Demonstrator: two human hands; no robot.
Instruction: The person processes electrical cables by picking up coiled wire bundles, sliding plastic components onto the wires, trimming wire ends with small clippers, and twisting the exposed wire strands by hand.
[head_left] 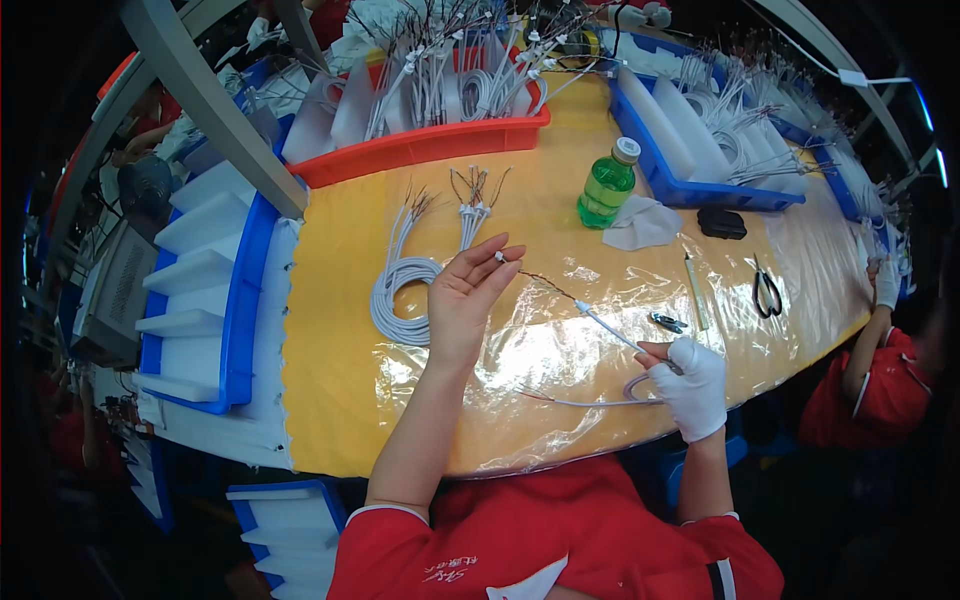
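My bare left hand (468, 295) pinches a small white connector (501, 257) between thumb and fingers. From it, twisted dark wires (548, 282) run right to a white cable (608, 325). My right hand (690, 385), in a white glove with some bare fingertips, is closed on this cable. The cable loops beside the right hand, and its other end (540, 397) lies to the left on the plastic-covered yellow table (340, 400). Left of my left hand lies a coiled white cable (385, 318) with bare wire ends. Another bundle with white connectors (474, 212) sits just above.
A red bin (430, 145) and a blue bin (700, 190) of cables stand at the back. Another blue bin (240, 330) is at left. A green bottle (607, 187), cloth (642, 222), black case (722, 223), scissors (767, 292) and small cutters (668, 322) lie right. A co-worker (875, 375) sits far right.
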